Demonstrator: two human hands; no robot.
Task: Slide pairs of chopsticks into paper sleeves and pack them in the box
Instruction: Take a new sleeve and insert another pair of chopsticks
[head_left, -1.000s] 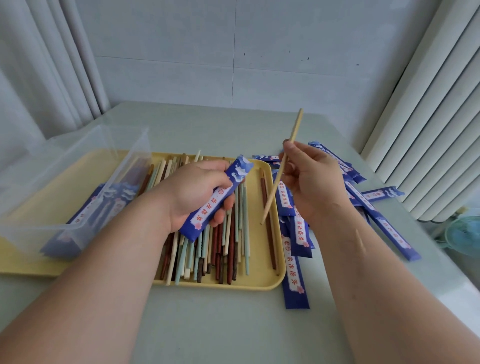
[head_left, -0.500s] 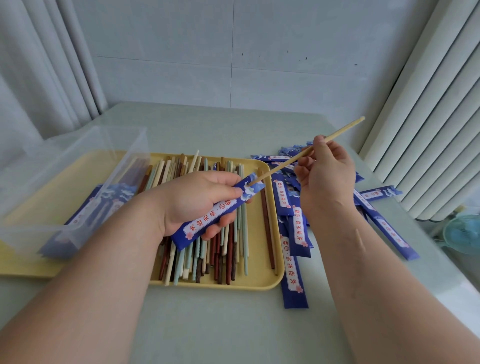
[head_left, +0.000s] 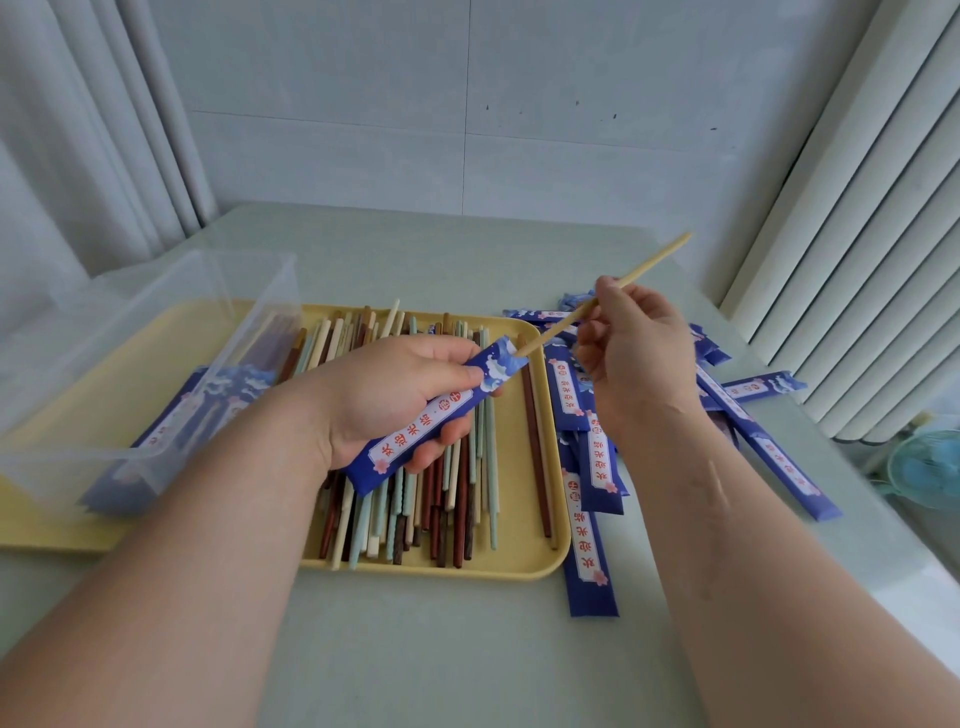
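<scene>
At frame centre, left hand (head_left: 395, 400) fingers pinch the sleeve (head_left: 431, 421); right hand (head_left: 636, 353) fingers pinch the chopstick (head_left: 602, 301), tip at the mouth. Advise keeping the mouth open and pushing along the sleeve's axis.

1. Two bare forearms in view, entering from the lower edge, no sleeves visible.
2. Left hand (head_left: 395, 400) without ring, glove or bracelet; wrist bare, no watch.
3. Right hand (head_left: 639, 358) likewise unadorned; wrist bare.
4. Faint pale streaks running lengthwise along the right forearm, like light marks or scars.
5. Fingernails short where seen, no polish discernible.
6. No clothing visible anywhere.
</scene>
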